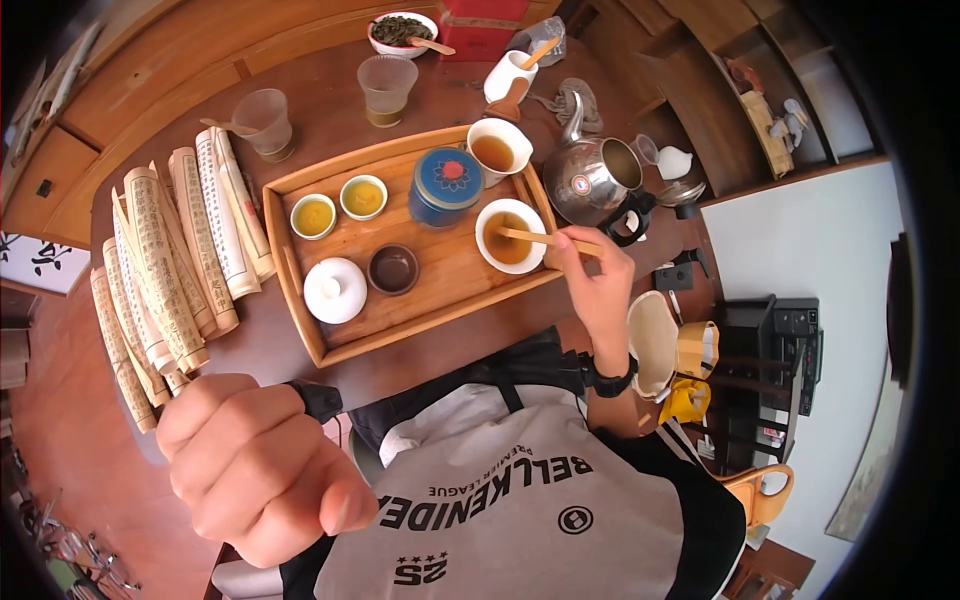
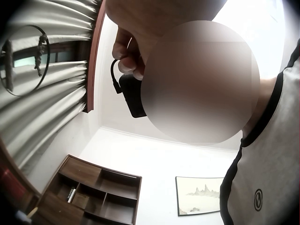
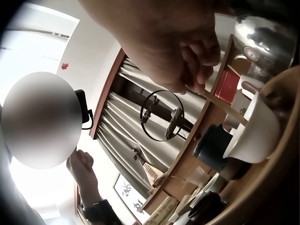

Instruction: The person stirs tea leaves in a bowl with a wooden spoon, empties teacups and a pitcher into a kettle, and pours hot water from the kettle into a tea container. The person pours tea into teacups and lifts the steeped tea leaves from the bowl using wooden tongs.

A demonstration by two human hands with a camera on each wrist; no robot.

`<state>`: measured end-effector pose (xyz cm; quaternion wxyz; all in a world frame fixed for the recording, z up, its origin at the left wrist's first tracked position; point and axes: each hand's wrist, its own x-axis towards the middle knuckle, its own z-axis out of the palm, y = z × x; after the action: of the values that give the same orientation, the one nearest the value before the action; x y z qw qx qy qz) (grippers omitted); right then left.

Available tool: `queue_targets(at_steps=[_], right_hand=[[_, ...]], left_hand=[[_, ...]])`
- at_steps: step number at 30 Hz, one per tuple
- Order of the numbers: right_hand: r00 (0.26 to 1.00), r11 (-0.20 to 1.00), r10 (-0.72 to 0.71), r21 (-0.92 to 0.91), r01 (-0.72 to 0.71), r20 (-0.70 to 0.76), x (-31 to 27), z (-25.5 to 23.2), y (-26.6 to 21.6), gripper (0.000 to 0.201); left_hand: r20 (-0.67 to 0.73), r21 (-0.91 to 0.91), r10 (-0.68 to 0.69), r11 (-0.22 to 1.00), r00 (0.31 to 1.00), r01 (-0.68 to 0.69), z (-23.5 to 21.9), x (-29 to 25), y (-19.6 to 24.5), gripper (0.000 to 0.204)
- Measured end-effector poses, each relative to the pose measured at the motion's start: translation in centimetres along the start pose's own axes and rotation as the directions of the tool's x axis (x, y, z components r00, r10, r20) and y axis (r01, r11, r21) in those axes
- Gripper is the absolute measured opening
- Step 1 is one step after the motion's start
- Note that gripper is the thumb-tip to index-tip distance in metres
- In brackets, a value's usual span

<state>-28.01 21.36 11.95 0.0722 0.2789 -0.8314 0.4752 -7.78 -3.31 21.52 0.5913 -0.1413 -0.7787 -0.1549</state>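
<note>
My right hand (image 1: 600, 285) pinches a wooden utensil (image 1: 522, 235), its far end in the amber liquid of a white bowl (image 1: 482, 232) at the tray's right end. The right wrist view shows that hand (image 3: 173, 56) from below, above the bowl (image 3: 260, 136) with the utensil (image 3: 225, 107) slanting in. Raised close to the head camera, my left hand (image 1: 255, 465) is curled into a fist with no object visible in it. Its curled fingers (image 2: 125, 54) appear beside a black device (image 2: 133, 96) in the left wrist view.
The wooden tray (image 1: 430, 310) holds a blue tin (image 1: 445, 188), a pitcher (image 1: 515, 150), two small cups of yellow liquid, a dark cup (image 1: 392, 270) and a white lid (image 1: 335, 291). A steel kettle (image 1: 590, 180) stands right; scrolls (image 1: 165, 260) lie left; glasses stand behind.
</note>
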Motion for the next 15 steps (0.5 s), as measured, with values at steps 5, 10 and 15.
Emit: queue_targets(at_steps=[5,10,15], right_hand=[[0.995,0.999,-0.026,0.038,0.03,-0.093,0.42,-1.16,0.33,0.012],[0.999,1.0,0.008,0.001,-0.008,0.043,0.38,-0.5,-0.14,0.015],[0.998,1.0,0.026,0.006,-0.026,0.049,-0.01,-0.54,0.03,0.015]], left_hand=[[-0.028,-0.001,0.028,1.0,0.999,-0.028,0.08,-0.05,-0.1,0.039],[-0.003,-0.005,-0.002,1.0,1.0,0.002,0.48,0.16,0.11,0.041],[-0.012,-0.011,0.017,1.0,1.0,-0.017,0.73,0.36,0.06,0.047]])
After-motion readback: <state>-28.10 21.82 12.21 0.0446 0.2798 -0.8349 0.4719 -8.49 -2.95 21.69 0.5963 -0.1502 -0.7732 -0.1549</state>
